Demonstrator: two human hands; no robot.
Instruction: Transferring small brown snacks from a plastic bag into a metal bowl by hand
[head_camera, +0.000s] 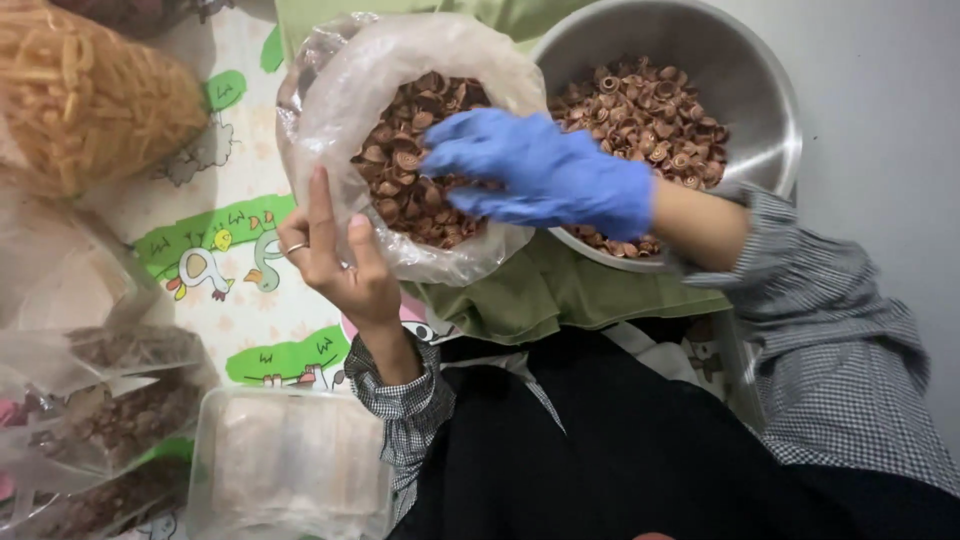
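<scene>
Closest to you sits a clear plastic box (290, 465) with pale flat things inside, cloudy and soft-looking, and beside it lie a few clear bags (105, 420) of small brown bits. Just past them, your left hand (345, 260) is bare, with rings on it, and it pinches the edge of the big clear bag (340, 110) between thumb and fingers, so the grip is narrow and holding thin plastic. Keep that pinch firm and keep the rim pulled up and wide, because the plastic is thin and floppy and would fold shut if you let it sag. Your right hand (545, 170) wears a blue glove and lies over the bag's mouth with the fingers spread wide and flat on the brown pieces (400, 165); I cannot tell if any pieces are under the palm. The pieces are little curled cups, ridged and dry-looking (they look like they would crack), so press lightly and keep your hand low inside the rim so none bounce out. The bag rests on a green cloth (560, 290), soft and wrinkled, on your lap. Right behind the bag, touching it, is a shiny metal bowl (760, 90), round and smooth, with more of the same brown pieces in it. Far off at the left is a bag of thin yellow sticks (90, 95), lying on a mat with cartoon ducks (225, 260).
</scene>
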